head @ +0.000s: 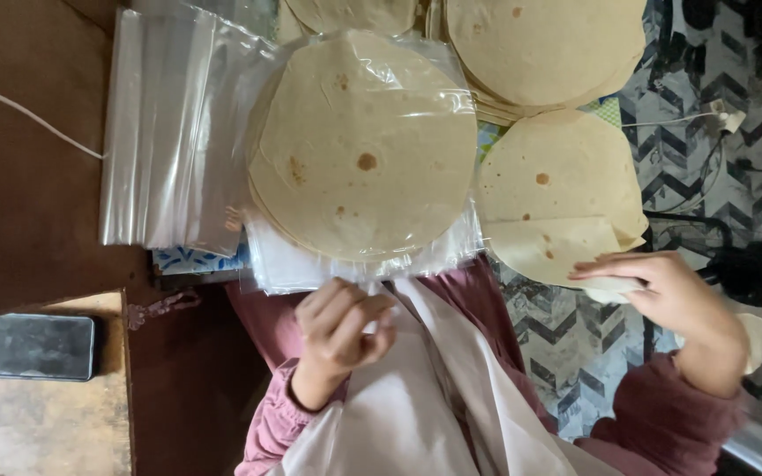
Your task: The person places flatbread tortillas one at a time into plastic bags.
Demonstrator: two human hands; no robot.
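**Bagged flatbreads, both hands engaged**

Clear bag [372,247] holds a stack of round flatbreads [362,145], lying flat. Its open mouth faces the person, long axis running from mouth away toward the far stacks. Left hand [343,326] has its grip pinched shut on the bag's mouth edge. Right hand [663,291] rests its fingers on a loose flatbread [557,198] just right of the bag; its near edge is folded over, grip clamped on that folded edge. Spare bags [165,132] stacked left of the filled one. More flatbreads piled at top [544,48]. Dark phone [26,346] on the table [19,194], far left.
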